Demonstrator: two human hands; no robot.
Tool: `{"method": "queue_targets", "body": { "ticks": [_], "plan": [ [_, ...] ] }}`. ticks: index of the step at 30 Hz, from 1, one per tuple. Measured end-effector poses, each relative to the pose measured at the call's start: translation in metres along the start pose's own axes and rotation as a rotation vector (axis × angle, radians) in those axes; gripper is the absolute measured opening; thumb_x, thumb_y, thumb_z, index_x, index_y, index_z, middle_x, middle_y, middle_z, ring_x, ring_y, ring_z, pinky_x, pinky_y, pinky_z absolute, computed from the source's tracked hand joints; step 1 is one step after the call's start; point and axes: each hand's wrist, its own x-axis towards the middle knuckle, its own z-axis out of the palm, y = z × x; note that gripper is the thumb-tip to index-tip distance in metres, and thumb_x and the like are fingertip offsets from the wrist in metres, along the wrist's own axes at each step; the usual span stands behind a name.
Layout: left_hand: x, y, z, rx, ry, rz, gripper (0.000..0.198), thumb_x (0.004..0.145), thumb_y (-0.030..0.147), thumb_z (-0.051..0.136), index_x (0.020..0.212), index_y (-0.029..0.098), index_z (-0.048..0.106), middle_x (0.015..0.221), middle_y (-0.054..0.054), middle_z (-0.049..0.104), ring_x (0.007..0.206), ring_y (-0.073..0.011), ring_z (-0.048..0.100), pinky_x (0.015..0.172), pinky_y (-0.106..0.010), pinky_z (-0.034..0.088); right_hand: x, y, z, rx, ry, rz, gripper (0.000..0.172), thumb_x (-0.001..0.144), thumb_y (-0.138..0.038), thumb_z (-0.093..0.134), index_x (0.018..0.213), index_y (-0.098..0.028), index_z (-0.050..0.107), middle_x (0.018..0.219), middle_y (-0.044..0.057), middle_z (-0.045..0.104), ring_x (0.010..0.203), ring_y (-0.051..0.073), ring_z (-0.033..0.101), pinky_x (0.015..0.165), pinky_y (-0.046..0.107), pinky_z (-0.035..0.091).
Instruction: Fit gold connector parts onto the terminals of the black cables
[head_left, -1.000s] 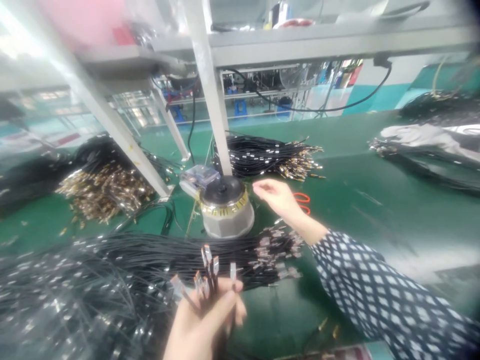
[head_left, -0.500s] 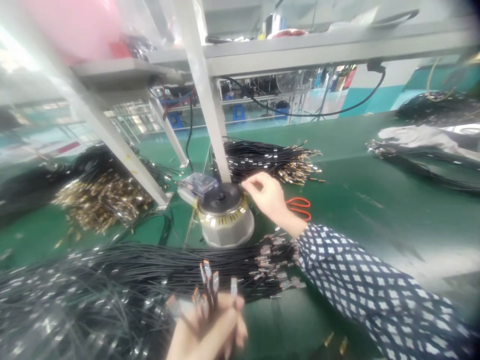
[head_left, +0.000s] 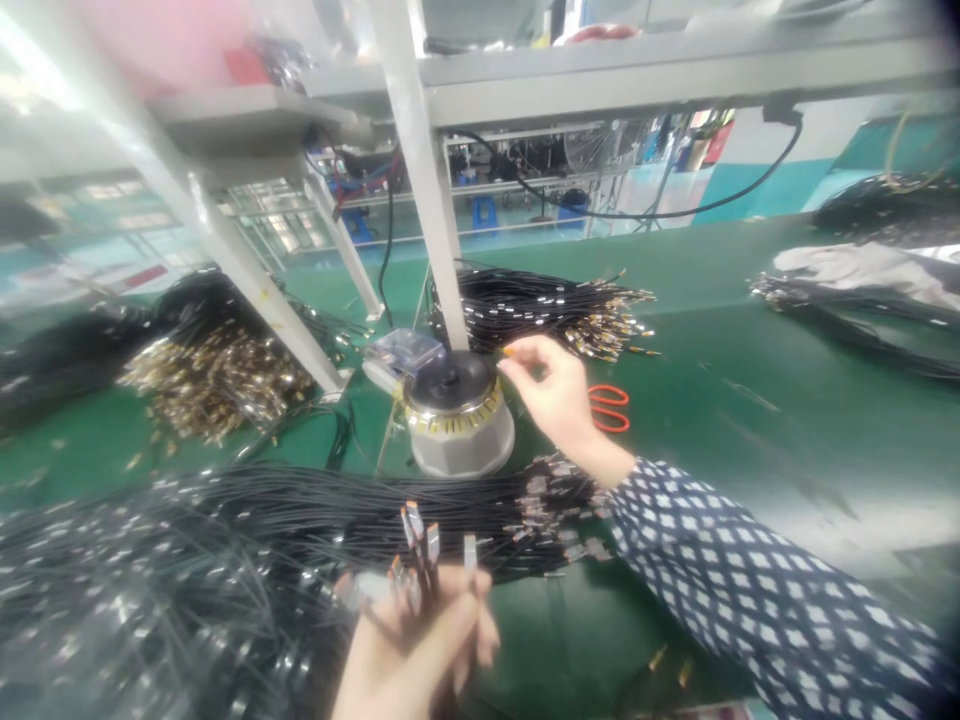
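Observation:
My left hand (head_left: 420, 640), low in the middle, is closed around several black cables, whose flat metal connectors (head_left: 433, 542) with orange ends stick up. My right hand (head_left: 551, 390) pinches a small yellow-orange piece (head_left: 508, 351) between thumb and forefinger, right beside the rim of a round dispenser (head_left: 461, 450). This dispenser has a grey faceted base, a black disc on top and yellow strips around its edge. Behind my left hand, a long bundle of black cables (head_left: 300, 500) lies across the table, its metal connectors (head_left: 559, 505) pointing right.
Red-orange scissor handles (head_left: 609, 408) lie right of my right hand. Beyond the dispenser rests a cable pile (head_left: 517, 305) with gold tips; another gold-tipped pile (head_left: 217, 385) lies left. A white shelf post (head_left: 431, 200) rises behind the dispenser. A whitish glove (head_left: 862, 270) lies on cables far right.
The view has shifted slightly, moving the scene a little right and up. A yellow-orange piece now shows at my right fingertips. My left hand keeps its grip on the cables.

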Motion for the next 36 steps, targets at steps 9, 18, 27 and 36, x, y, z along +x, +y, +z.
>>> {"method": "queue_targets", "body": {
  "ticks": [9,18,27,36],
  "plan": [
    [-0.006,0.002,0.009,-0.058,0.064,0.072,0.028,0.075,0.024,0.077,0.100,0.015,0.070,0.056,-0.003,0.067,0.049,-0.0129,0.053,0.045,-0.021,0.040,-0.115,-0.025,-0.019,0.442,-0.469,0.552,0.016,0.073,-0.033,0.077,0.071,-0.019,0.071,0.089,0.003,0.070,0.082,0.016,0.062,0.077,0.029,0.047],
    [-0.011,-0.004,0.009,-0.097,0.132,0.093,0.026,0.071,0.021,0.081,0.095,0.016,0.073,0.060,-0.003,0.070,0.052,-0.0132,0.060,0.047,-0.020,0.046,-0.132,-0.029,-0.008,0.498,-0.419,0.538,0.017,0.067,-0.033,0.082,0.064,-0.019,0.072,0.090,0.005,0.063,0.089,0.021,0.061,0.073,0.033,0.049],
    [-0.013,-0.003,0.011,-0.089,0.133,0.123,0.027,0.070,0.020,0.081,0.095,0.016,0.074,0.058,-0.002,0.069,0.051,-0.0147,0.061,0.046,-0.021,0.047,-0.135,-0.028,-0.003,0.489,-0.401,0.503,0.019,0.068,-0.034,0.082,0.066,-0.019,0.070,0.087,0.005,0.062,0.083,0.019,0.063,0.062,0.030,0.052],
    [-0.014,-0.004,0.009,-0.066,0.119,0.148,0.026,0.071,0.020,0.080,0.096,0.017,0.075,0.060,-0.002,0.069,0.054,-0.0158,0.062,0.046,-0.022,0.048,-0.135,-0.029,-0.002,0.473,-0.393,0.504,0.021,0.070,-0.034,0.080,0.065,-0.018,0.068,0.085,0.004,0.063,0.079,0.018,0.063,0.058,0.028,0.050]
  ]
}}
